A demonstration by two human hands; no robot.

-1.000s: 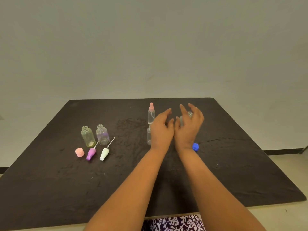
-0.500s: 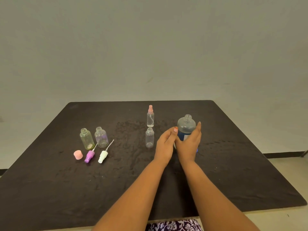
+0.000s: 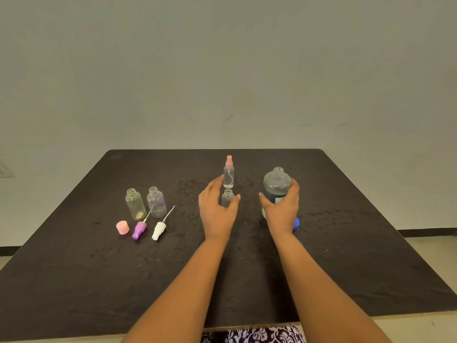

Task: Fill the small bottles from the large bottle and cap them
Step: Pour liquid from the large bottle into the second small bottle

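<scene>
The large clear bottle (image 3: 276, 183) stands uncapped on the black table, with my right hand (image 3: 282, 207) wrapped around its lower part. Its blue cap (image 3: 296, 223) lies just behind my wrist. My left hand (image 3: 217, 209) is open, curved around a small uncapped bottle (image 3: 227, 197) without clearly touching it. Behind that stands a small bottle with a pink spray top (image 3: 228, 172). At the left stand a yellowish bottle (image 3: 135, 203) and a purplish bottle (image 3: 156, 201), both uncapped.
A pink cap (image 3: 122, 227), a purple spray top (image 3: 139, 229) and a white spray top (image 3: 159, 229) lie in front of the two left bottles. The black table (image 3: 74, 268) ends near my body; a plain wall rises behind.
My hands have parted. The left one moved left to the small uncapped bottle. The right one closed on the large bottle, which was hidden behind my hands a second ago.
</scene>
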